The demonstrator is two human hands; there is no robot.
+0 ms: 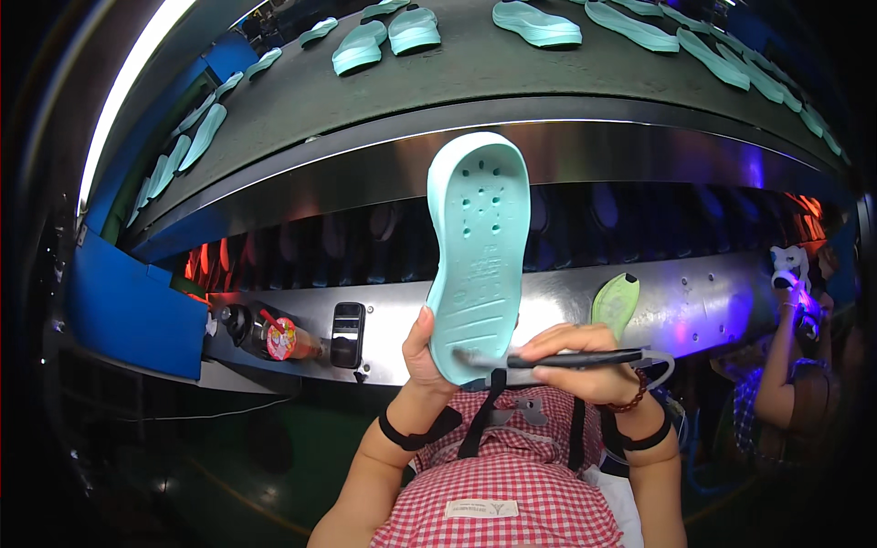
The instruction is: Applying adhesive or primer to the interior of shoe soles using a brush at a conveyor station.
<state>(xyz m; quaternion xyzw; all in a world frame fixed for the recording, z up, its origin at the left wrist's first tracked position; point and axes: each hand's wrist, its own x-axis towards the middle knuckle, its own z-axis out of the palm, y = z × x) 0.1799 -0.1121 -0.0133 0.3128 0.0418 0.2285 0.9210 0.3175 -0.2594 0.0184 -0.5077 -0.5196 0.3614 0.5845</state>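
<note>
Conveyor: a dark belt [274,119] is curving across the top, with pale turquoise soles [539,25] lying along it.
Worktop: a metal worktop [388,315] is carrying a bottle [236,321], a bright-topped cup [280,339], a black device [347,335] and a yellow-green sole [615,304].
Far right: another person [776,402] is working in violet light.
Turquoise sole: the perforated turquoise sole [484,247] is pointing toe-up above the worktop, between the hands.
Left hand: the left hand [425,361] is pinching its heel end, thumb along the edge.
Right hand: the right hand [592,380] is pinching a black-handled tool [566,359] sideways, its blurred tip crossing the heel.
</note>
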